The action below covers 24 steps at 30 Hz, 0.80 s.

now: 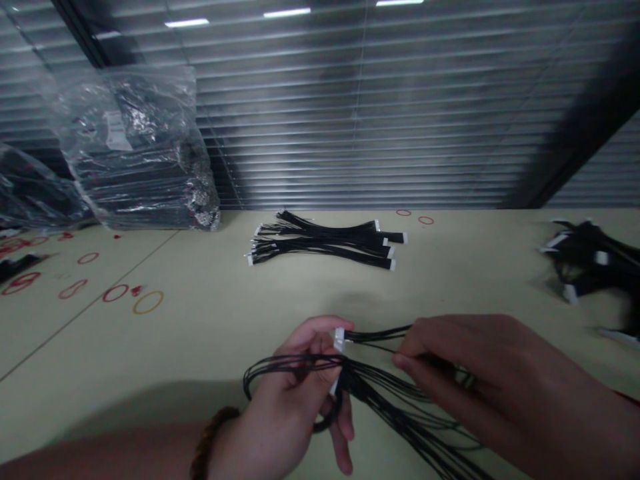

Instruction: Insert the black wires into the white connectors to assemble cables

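A bundle of thin black wires (380, 393) with white connectors is held low in the middle of the view. My left hand (295, 400) is closed around the bundle near a white connector (339, 338) at its thumb. My right hand (470, 380) pinches the same wires just to the right of the connector. The wires loop out to the left and trail down to the lower right over the pale green table (210, 333).
A neat pile of black wire harnesses (325, 243) lies farther back at the centre. More harnesses (595, 267) sit at the right edge. Clear plastic bags of black cables (135, 153) stand at the back left. Red and yellow rings (115, 293) mark the table at left.
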Motion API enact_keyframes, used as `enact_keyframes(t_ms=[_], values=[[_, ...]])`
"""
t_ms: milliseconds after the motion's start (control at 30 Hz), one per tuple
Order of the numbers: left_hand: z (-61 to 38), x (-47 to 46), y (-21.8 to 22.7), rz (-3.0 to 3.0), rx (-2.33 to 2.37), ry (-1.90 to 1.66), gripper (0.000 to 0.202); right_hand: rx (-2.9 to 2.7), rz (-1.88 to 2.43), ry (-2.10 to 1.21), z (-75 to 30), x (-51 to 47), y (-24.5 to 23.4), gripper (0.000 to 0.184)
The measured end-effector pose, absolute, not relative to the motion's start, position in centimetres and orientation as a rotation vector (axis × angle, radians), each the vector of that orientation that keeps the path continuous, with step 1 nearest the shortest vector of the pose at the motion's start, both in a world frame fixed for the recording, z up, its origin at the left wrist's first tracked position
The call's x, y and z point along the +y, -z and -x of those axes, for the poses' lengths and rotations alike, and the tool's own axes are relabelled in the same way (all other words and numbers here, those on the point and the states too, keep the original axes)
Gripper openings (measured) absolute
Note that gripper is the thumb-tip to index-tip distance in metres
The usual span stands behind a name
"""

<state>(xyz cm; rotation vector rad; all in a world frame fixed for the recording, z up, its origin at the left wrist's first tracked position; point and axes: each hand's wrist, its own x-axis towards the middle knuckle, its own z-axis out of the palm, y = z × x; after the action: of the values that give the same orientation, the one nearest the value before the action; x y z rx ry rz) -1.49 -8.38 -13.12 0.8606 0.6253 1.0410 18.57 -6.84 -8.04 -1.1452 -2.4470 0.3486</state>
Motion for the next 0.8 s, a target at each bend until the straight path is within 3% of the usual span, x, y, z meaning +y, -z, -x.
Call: enact_keyframes(t_ms=[167, 333, 633, 800], values=[[1.4, -8.5, 12.9, -0.836, 0.604, -1.048, 0.022, -2.485, 1.104, -0.257, -18.6, -6.8, 8.2, 0.016], [1.4, -8.4, 12.8, -0.819, 0.634, -1.019, 0.024, -2.572, 0.870, 0.072, -18.7, -6.9, 8.5, 0.026], [0.6, -8.5, 12.8, -0.804, 0.692, -0.937, 0.030, -2.578, 0.867, 0.074, -17.3, -6.5, 9.8, 0.023], [0.8, -8.1, 12.6, -0.829, 0.764, -0.968, 0.029, -2.514, 0.917, 0.184, -18.2, -6.6, 8.2, 0.018]])
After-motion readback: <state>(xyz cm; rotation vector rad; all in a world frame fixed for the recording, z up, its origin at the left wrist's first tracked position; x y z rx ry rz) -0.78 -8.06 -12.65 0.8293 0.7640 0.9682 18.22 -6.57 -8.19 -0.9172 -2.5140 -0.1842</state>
